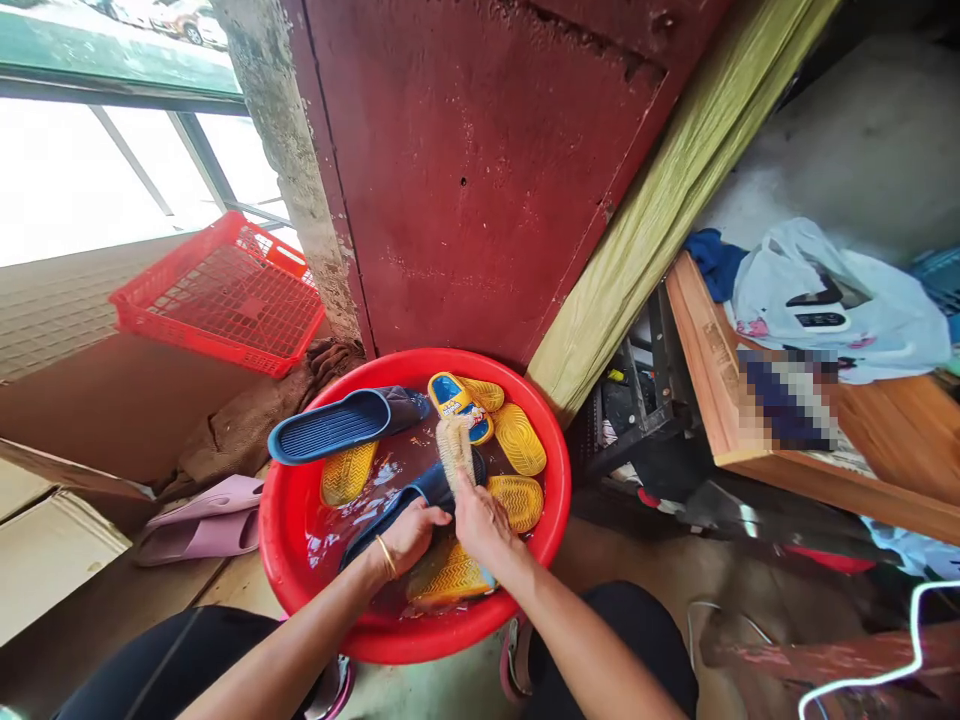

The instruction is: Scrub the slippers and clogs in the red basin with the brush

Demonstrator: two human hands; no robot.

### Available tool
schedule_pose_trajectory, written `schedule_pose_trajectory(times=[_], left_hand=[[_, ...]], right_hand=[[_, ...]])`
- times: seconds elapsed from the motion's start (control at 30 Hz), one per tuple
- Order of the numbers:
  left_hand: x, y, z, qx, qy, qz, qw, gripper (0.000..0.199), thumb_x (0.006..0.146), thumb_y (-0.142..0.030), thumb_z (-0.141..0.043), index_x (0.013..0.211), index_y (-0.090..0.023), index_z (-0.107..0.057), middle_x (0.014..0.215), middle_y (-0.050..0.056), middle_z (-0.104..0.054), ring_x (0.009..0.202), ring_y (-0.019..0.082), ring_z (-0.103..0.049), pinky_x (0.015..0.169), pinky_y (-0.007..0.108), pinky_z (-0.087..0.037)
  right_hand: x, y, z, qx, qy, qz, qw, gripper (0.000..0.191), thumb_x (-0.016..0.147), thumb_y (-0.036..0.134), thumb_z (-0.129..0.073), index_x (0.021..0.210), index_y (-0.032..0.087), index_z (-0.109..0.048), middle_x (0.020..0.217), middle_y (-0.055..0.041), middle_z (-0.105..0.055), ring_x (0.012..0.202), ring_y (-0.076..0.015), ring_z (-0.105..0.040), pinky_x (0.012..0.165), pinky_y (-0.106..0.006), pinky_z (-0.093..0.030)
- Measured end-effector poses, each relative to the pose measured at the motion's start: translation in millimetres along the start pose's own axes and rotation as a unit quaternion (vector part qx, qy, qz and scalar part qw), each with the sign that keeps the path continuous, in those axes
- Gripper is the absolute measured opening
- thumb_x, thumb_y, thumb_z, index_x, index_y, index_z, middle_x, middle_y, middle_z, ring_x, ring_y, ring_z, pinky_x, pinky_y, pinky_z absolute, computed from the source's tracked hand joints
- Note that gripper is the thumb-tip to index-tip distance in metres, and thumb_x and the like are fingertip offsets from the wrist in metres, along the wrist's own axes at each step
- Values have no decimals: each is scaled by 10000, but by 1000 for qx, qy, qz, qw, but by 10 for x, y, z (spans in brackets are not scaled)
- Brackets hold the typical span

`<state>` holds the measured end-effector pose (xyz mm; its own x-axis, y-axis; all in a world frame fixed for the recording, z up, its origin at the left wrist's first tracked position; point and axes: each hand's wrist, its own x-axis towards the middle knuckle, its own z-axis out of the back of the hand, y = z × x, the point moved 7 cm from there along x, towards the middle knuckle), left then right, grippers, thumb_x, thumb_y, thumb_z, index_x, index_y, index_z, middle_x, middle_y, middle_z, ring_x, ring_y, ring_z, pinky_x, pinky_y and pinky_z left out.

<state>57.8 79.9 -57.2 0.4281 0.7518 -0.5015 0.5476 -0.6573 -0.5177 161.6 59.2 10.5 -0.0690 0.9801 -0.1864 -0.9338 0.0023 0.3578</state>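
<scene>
A red basin (281,560) of water stands between my knees with several slippers in it. My left hand (412,537) is closed on a dark blue slipper (375,525) that lies partly in the water. In my right hand (484,520) is a pale scrub brush (454,450), its bristles turned up, over the slipper's far end. Another blue slipper (330,428) leans across the basin's left rim. Yellow soles float around, such as a yellow slipper (520,440) on the right. A small blue-and-yellow slipper (452,397) sits at the back.
A red plastic crate (225,290) rests at the left near cardboard. Pink slippers (202,522) lie left of the basin. Behind it is a dark red door (465,180) with a yellow-green curtain (667,220). A wooden table (885,410) holding a white plastic bag (832,290) stands at right.
</scene>
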Motion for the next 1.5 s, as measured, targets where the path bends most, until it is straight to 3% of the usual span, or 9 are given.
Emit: schedule_pose_trajectory(times=[0.1,0.17,0.37,0.6,0.83,1.0,1.23,1.37,1.5], left_hand=[[40,-213,-31,-62,-15,12,998,236,805,-349,-725,962,-179,-771,868,76,-820,992,301,-763,981,428,-562],[61,-288,-69,-108,-22,3,994,383,900,-535,-626,953,-183,-767,859,79,-817,986,288,-765,984,428,-569],[50,-103,-282,-120,14,32,992,653,947,-663,-490,1317,-165,-692,1128,128,-807,1191,317,-711,1086,458,-523],[152,-242,-86,-134,-62,-9,989,566,1031,-503,-414,1430,-154,-613,1197,134,-791,1159,299,-733,1060,462,-561],[136,-180,-79,-87,-47,3,995,474,1021,-375,-482,1396,-133,-643,1153,152,-801,1068,291,-771,976,420,-623],[223,-387,134,-63,-103,-64,991,366,1005,-264,-541,1329,-145,-666,1092,129,-816,955,247,-798,888,375,-655],[448,-196,419,-14,-160,-47,986,197,927,-99,-619,1087,-148,-723,898,79,-827,793,196,-801,802,297,-651],[470,-102,351,-18,-136,-9,990,247,831,40,-599,953,-124,-738,799,89,-811,755,220,-795,807,310,-648],[468,-131,309,-46,-128,9,991,292,827,52,-566,983,-124,-740,713,62,-789,674,219,-778,767,321,-646]], right_hand=[[-264,222,-235,15,33,71,997,596,1017,188,-371,1613,202,-364,1132,-154,-745,991,-276,-733,838,-353,-556],[-291,223,-262,7,36,80,996,618,1006,177,-383,1621,222,-348,1119,-143,-749,968,-276,-737,819,-360,-565],[136,-167,46,-10,-24,-31,999,535,1027,117,-351,1551,55,-441,1112,-195,-748,1039,-277,-725,897,-345,-543],[-93,80,-329,-27,16,32,999,688,925,106,-467,1604,172,-380,1143,-177,-748,950,-294,-747,792,-378,-590],[400,-297,48,17,-51,-56,997,563,1017,144,-367,1576,113,-421,1170,-187,-752,1102,-263,-722,921,-329,-549],[338,-440,-103,-11,-25,-69,997,633,1001,139,-396,1630,153,-326,1221,-183,-728,1088,-263,-717,938,-368,-548],[240,-490,-264,-48,13,-57,997,672,945,70,-425,1610,148,-373,1240,-239,-702,1106,-322,-711,958,-475,-538],[234,-402,-252,-7,25,-41,999,586,1001,157,-427,1586,154,-409,1155,-183,-752,1099,-287,-719,956,-395,-536],[-44,-107,-228,7,33,-7,999,601,998,175,-401,1597,142,-379,1158,-182,-752,1073,-301,-724,898,-391,-554]])
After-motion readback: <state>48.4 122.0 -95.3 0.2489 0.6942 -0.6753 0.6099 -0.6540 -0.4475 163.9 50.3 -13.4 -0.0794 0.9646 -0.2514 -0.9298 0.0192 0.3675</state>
